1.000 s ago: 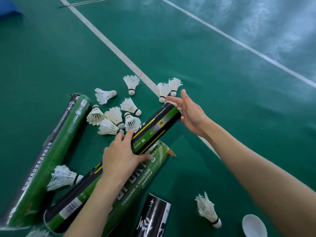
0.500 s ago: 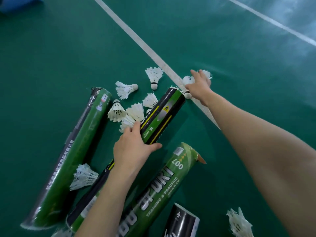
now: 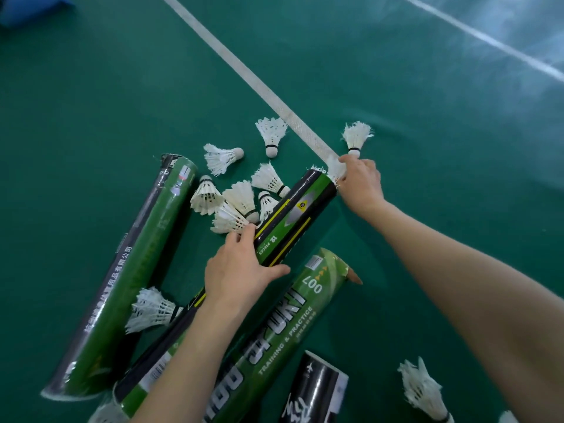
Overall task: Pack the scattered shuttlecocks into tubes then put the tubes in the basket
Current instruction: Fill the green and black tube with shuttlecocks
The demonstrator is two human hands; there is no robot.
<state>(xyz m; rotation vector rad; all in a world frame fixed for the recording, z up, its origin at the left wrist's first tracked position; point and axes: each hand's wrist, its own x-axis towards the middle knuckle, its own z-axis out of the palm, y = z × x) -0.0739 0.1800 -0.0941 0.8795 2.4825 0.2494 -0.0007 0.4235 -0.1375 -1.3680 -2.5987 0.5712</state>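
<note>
My left hand (image 3: 236, 271) grips a black-and-green tube (image 3: 297, 213) around its middle, holding it slanted over the green floor. At the tube's open far end my right hand (image 3: 361, 181) pinches a white shuttlecock (image 3: 335, 169), feathers showing beside the rim. Several loose shuttlecocks (image 3: 241, 199) lie clustered left of the tube. One shuttlecock (image 3: 355, 137) stands just beyond my right hand, another (image 3: 152, 308) lies between the tubes at the left, and one (image 3: 422, 390) at the lower right.
A long green tube (image 3: 128, 279) lies at the left, and a green tube marked "TRAINING & PRACTICE" (image 3: 283, 328) under my left arm. A black tube (image 3: 317, 392) sits at the bottom edge. A white court line (image 3: 244, 71) runs diagonally. Something blue (image 3: 27, 7) is top left.
My right hand left the tube's mouth, reached to the shuttlecocks by the white line, and now holds one back at the tube's open end. My left hand kept its grip on the tube.
</note>
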